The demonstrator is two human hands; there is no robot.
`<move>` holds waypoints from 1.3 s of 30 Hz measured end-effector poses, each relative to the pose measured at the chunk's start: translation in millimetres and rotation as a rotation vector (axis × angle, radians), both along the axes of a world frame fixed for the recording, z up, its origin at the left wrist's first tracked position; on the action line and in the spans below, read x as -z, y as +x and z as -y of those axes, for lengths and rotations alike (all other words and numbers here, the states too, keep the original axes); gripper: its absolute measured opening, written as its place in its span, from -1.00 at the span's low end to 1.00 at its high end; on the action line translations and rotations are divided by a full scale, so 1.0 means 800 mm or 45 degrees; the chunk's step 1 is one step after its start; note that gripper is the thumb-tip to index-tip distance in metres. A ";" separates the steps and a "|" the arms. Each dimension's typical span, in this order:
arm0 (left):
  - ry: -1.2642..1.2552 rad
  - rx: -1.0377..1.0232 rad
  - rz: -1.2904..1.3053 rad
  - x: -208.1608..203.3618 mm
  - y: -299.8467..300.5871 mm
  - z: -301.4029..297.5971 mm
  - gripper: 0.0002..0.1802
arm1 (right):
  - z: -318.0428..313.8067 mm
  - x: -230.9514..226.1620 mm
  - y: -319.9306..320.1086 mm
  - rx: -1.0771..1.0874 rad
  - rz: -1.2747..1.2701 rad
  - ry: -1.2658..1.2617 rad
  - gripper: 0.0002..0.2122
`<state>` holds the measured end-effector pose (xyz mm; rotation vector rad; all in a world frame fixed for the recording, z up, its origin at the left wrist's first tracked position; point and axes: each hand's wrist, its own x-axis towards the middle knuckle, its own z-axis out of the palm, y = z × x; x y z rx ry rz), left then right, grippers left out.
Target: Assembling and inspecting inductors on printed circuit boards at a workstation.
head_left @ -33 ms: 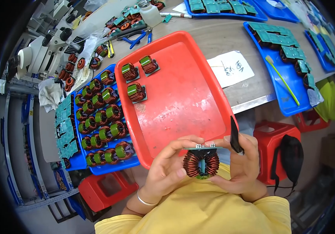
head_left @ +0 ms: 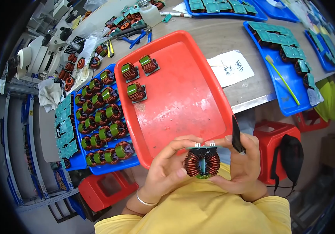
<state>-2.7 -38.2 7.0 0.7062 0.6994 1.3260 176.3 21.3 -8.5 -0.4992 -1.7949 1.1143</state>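
At nine o'clock a blue tray (head_left: 97, 117) holds rows of copper coils with green cores, and a stack of green boards (head_left: 65, 126) lies beside it on the surface (head_left: 214, 35). Just right of it a red tray (head_left: 198, 101) carries three finished coils (head_left: 136, 74) in its upper left corner, the rest of it bare.

At six o'clock, close to the body and below the red tray's near edge, the left hand (head_left: 163, 171) holds a coil (head_left: 202, 163) from the left, its fingers (head_left: 177, 144) curled over the top and the thumb pressed on the lower side. The right hand (head_left: 243, 167) pinches the coil's other side with fingers pressed on the small base plate (head_left: 202, 147) on top, and also keeps a black tweezer (head_left: 236, 134) tucked upright against the palm.

The step in hand looks like seating or checking the base plate on the coil. The next move probably calls for a steady left-hand grip while the right frees the tweezer to work on the leads.

At two o'clock further blue trays (head_left: 284, 97) hold green boards.
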 end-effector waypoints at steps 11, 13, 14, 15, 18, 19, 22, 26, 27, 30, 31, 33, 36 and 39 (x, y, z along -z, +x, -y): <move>0.235 -0.128 -0.309 -0.004 -0.001 0.001 -0.33 | 0.000 -0.010 -0.003 -0.059 -0.129 0.007 -0.09; 0.320 -0.099 -0.543 -0.007 -0.005 0.003 -0.19 | 0.001 -0.013 -0.004 -0.075 -0.116 -0.005 -0.09; 0.319 -0.101 -0.544 -0.009 -0.006 0.003 -0.19 | 0.001 -0.013 -0.004 -0.090 -0.102 -0.016 -0.08; 0.336 -0.072 -0.643 -0.012 -0.008 0.002 -0.16 | 0.001 -0.013 -0.006 -0.089 -0.102 -0.016 -0.08; 0.366 -0.036 -0.756 -0.014 -0.010 0.000 -0.14 | 0.002 -0.012 -0.008 -0.026 -0.168 0.028 -0.22; 0.380 -0.030 -0.770 -0.014 -0.010 0.000 -0.14 | 0.001 -0.014 -0.006 -0.065 -0.126 0.015 -0.14; 0.393 -0.026 -0.787 -0.017 -0.010 -0.001 -0.15 | 0.000 -0.016 -0.006 -0.113 -0.097 -0.009 -0.07; 0.383 -0.006 -0.814 -0.017 -0.010 0.000 -0.16 | 0.002 -0.016 -0.009 -0.030 -0.169 0.010 -0.22; 0.385 -0.009 -0.814 -0.018 -0.010 -0.001 -0.16 | 0.002 -0.016 -0.009 -0.031 -0.170 0.009 -0.22; 0.393 -0.015 -0.841 -0.021 -0.011 -0.001 -0.17 | 0.001 -0.017 -0.009 -0.025 -0.156 -0.010 -0.22; 0.399 -0.017 -0.867 -0.023 -0.011 0.000 -0.18 | 0.001 -0.017 -0.008 -0.045 -0.151 -0.017 -0.21; 0.408 -0.039 -0.907 -0.026 -0.010 0.000 -0.20 | 0.000 -0.016 -0.008 -0.065 -0.145 -0.023 -0.21; 0.449 -0.084 -1.017 -0.033 -0.009 -0.001 -0.22 | -0.002 -0.013 -0.011 -0.125 -0.234 -0.052 -0.20; 0.467 -0.124 -1.118 -0.036 -0.009 0.001 -0.23 | -0.003 -0.011 -0.013 -0.150 -0.250 -0.040 -0.20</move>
